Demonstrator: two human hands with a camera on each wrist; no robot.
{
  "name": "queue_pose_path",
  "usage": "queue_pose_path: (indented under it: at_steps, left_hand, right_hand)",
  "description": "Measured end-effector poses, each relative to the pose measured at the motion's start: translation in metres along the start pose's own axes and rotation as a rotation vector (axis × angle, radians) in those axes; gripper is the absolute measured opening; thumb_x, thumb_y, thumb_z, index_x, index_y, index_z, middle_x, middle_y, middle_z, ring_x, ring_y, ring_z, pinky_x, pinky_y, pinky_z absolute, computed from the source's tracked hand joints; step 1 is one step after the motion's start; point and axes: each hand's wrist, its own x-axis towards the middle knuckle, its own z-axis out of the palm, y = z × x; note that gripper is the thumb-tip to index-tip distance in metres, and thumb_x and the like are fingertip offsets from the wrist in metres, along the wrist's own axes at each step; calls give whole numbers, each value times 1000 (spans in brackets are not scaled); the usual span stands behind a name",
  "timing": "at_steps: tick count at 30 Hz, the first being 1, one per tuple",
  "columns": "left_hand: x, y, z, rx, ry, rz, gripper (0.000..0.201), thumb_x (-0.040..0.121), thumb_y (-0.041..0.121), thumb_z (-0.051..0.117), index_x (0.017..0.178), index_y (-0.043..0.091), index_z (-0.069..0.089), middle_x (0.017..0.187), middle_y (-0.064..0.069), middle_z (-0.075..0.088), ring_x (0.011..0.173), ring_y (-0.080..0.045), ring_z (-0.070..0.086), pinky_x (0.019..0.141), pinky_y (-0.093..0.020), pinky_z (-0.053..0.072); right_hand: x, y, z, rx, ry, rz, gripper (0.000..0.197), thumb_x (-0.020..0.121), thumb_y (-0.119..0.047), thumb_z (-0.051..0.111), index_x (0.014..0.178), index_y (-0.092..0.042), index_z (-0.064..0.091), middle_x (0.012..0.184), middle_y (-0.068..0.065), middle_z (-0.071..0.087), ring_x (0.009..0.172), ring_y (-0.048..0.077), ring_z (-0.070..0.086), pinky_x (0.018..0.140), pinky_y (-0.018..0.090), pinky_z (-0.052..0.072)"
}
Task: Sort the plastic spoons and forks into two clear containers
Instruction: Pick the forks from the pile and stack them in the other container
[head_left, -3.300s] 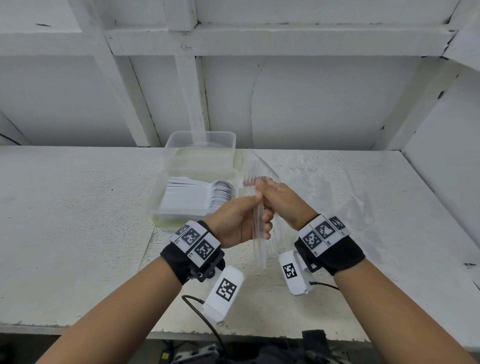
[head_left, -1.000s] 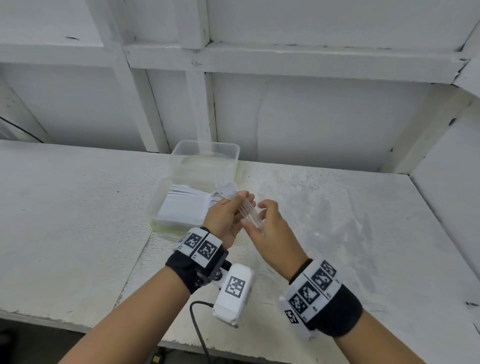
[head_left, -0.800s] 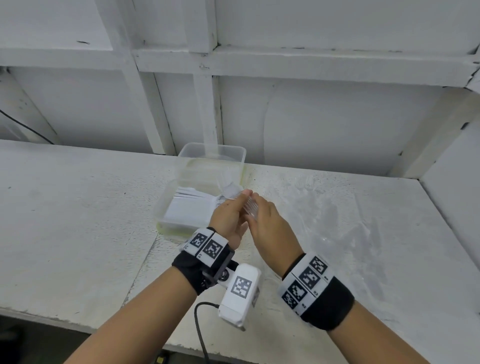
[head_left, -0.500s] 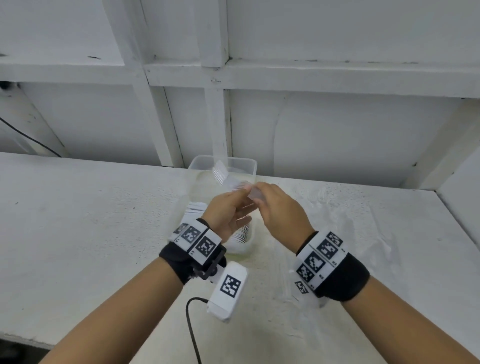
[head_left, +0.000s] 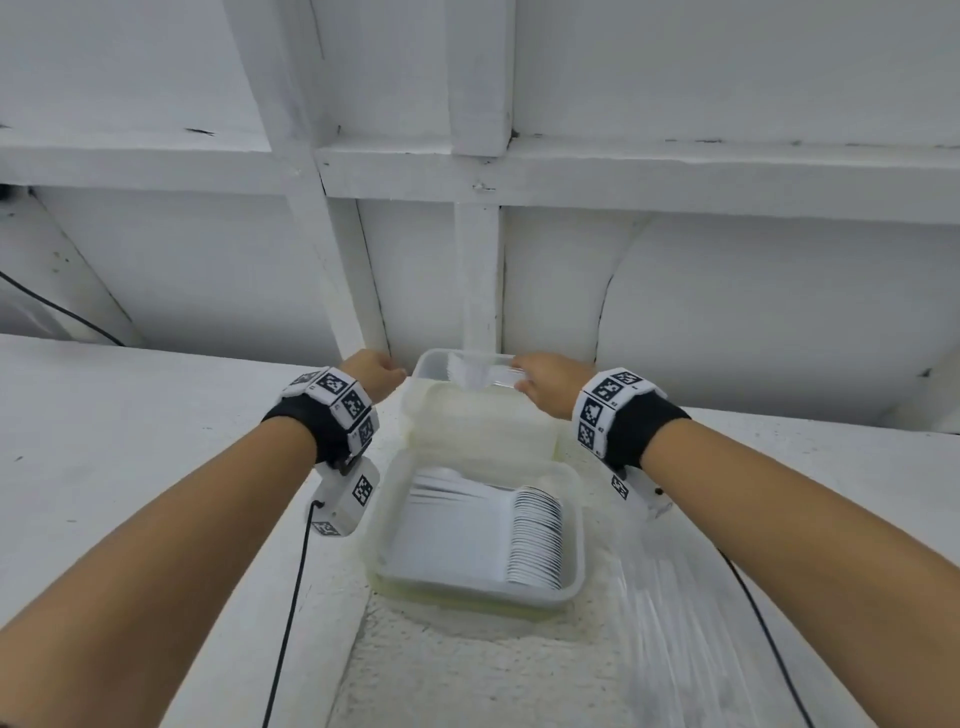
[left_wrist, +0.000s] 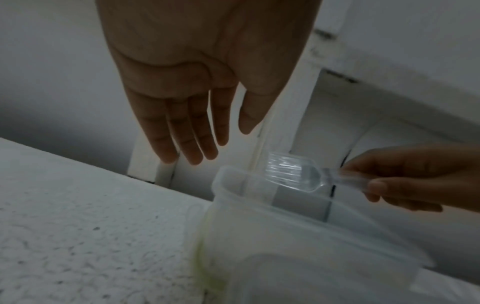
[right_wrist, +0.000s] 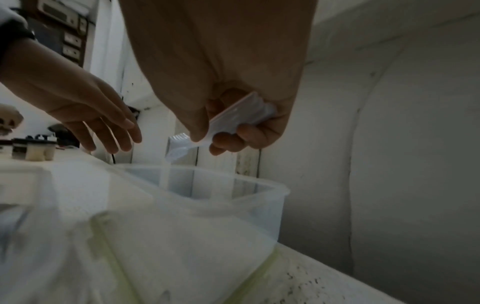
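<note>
Clear plastic forks (left_wrist: 298, 171) are pinched by the handles in the right hand (head_left: 545, 382), tines pointing left, just above the far container (head_left: 431, 364); the left hand (left_wrist: 197, 82) hangs slack beside it.

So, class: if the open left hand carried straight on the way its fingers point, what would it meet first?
Probably the white wall post behind the table: the left hand points past the far container's corner, holding nothing. Depth is unclear.

No readable text, only coded wristband markers (head_left: 605, 395).
</note>
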Motion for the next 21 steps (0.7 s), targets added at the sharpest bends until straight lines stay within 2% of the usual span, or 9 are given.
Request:
queue_pose_path:
  at_steps: [3,4,5,7,8,10,14,19,21]
  left_hand:
    - [16,-8,15,69,-63,-33,26,95,22,46,74,8,51,92,-16,60,81,-27,57,66,-27,42]
    - [21,-11,21,50,-94,-55,27,95,21,45,75,6,55,96,-16,65,82,-28,61,63,-26,43]
    - [25,-14,26,13,-117,-70,27,96,19,44,83,1,60,100,-16,67,80,-27,64,60,-24,44]
    - [29,-17,32,-57,-155,-89,27,96,16,44,102,-3,62,99,-15,68,67,-19,62,55,-22,44]
    - [30,-18,34,-82,-167,-95,26,96,15,44,104,-3,62,98,-16,69,64,-16,61,56,-22,45]
    - [32,-20,35,-109,-171,-96,22,95,14,46,100,0,62,90,-13,69,59,-11,62,59,-21,46]
    - [33,-23,36,-146,-155,-110,14,94,14,49,92,6,61,75,-4,65,37,1,57,52,-18,45]
    - [34,-23,36,-140,-153,-109,14,95,15,49,92,7,60,74,-3,66,37,2,57,57,-19,47]
    - [33,-23,36,-146,-157,-109,14,95,15,50,93,7,60,77,-5,67,41,0,59,59,-20,48]
  right_hand:
    - [23,0,12,-26,-69,-6,39,100,-21,38,137,-12,38,138,10,47,124,27,46,100,32,35]
    - [30,-1,18,-27,-95,-4,39,99,-21,39,137,-12,39,138,10,47,124,27,46,101,32,35]
    - [35,-1,23,-22,-122,-1,39,99,-21,41,137,-12,39,138,11,47,124,27,46,101,32,35]
    - [42,-3,33,-14,-166,1,39,98,-21,44,135,-12,41,136,11,49,122,27,47,100,31,36]
    - [45,-3,36,-12,-180,1,38,97,-21,46,134,-13,43,135,11,50,121,27,48,98,31,36]
    - [48,-3,41,-18,-202,-14,36,95,-22,50,130,-12,47,131,10,52,118,26,49,96,30,36]
    - [50,-3,44,-35,-211,-34,33,93,-21,54,125,-12,53,121,8,54,117,26,50,93,28,36]
    - [50,-2,43,-1,-244,-13,36,93,-27,55,127,-14,55,132,7,52,120,23,48,96,25,35]
    - [50,-2,43,49,-227,-11,36,92,-28,55,126,-13,56,130,6,54,118,21,51,95,24,36]
